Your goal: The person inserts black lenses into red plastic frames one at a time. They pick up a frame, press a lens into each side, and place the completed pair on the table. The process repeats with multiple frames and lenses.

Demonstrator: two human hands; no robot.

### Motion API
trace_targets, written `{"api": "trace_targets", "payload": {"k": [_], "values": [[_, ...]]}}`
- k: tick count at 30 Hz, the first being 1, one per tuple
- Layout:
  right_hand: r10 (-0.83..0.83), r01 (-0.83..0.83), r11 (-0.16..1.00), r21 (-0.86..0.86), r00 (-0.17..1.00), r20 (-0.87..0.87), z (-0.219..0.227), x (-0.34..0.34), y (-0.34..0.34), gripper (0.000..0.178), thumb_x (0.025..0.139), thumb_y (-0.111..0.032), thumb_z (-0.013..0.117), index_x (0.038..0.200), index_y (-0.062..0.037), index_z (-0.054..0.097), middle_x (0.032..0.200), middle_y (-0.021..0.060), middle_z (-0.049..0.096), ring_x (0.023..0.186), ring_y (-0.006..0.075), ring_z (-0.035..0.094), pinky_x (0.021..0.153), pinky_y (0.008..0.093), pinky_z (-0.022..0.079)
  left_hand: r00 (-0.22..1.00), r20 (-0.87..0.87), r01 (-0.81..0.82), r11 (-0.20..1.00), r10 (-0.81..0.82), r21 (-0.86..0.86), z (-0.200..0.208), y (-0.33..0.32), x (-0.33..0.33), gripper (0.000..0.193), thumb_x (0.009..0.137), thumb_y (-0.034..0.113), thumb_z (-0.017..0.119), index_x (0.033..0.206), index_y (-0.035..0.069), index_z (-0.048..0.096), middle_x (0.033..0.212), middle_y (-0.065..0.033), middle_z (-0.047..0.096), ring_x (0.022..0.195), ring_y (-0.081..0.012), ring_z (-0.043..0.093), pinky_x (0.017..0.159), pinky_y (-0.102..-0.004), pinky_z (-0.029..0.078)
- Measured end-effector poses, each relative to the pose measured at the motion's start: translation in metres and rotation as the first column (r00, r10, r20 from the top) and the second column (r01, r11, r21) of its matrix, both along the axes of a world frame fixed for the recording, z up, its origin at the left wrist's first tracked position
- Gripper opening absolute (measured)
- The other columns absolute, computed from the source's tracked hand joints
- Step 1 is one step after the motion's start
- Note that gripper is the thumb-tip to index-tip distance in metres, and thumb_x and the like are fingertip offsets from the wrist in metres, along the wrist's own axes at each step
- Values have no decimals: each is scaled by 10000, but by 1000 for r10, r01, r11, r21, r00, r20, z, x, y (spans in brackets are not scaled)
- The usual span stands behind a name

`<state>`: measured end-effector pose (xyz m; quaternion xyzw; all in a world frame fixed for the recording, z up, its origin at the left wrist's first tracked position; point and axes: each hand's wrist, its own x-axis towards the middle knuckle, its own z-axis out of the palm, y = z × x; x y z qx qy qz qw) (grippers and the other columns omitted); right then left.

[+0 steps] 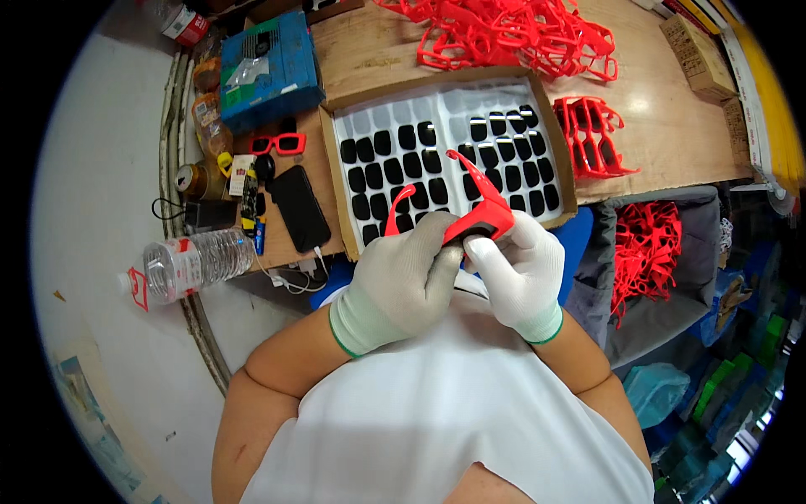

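Observation:
Both my hands wear white knit gloves with green cuffs and meet in front of my chest. Between them is a red sunglasses frame [495, 215], its temples pointing away from me and a dark lens showing at its near side. My left hand [405, 273] grips the frame's left part, the fingers closed round it. My right hand [522, 269] pinches the right part, thumb by the dark lens. Just beyond lies a shallow cardboard box [564, 181] with rows of dark lenses [410, 162] on white lining. The glove fingers hide part of the frame.
A heap of red frames [512, 38] lies at the back, with stacked red sunglasses [590, 137] at the right. A grey bin [672, 323] holds more red frames. To the left are a phone [300, 208], a blue box [270, 71], red sunglasses [279, 144] and a water bottle [197, 265].

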<state>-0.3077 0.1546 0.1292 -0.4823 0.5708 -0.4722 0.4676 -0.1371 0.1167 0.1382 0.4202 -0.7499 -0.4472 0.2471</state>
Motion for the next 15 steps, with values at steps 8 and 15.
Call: {"api": "trace_targets", "payload": {"k": [8,15], "values": [[148,-151,988,-14,981,-129,17,-10,-36,491,776,-166,846,1129,19,560,1020,114,656,822,146,685,721,288,556,995,90,-44,999,46,-22,31,-21,23,160,924,158,625,1020,30,615,686,-183,618,586,-355,642,534,-436,493],[560,-748,551,-371,661,-500,29,-37,-74,393,715,-165,780,1034,0,621,1189,236,537,1079,421,554,963,488,462,925,292,216,969,-243,123,39,-10,30,214,887,216,679,1017,48,652,675,-129,642,576,-323,641,540,-408,512]]}}
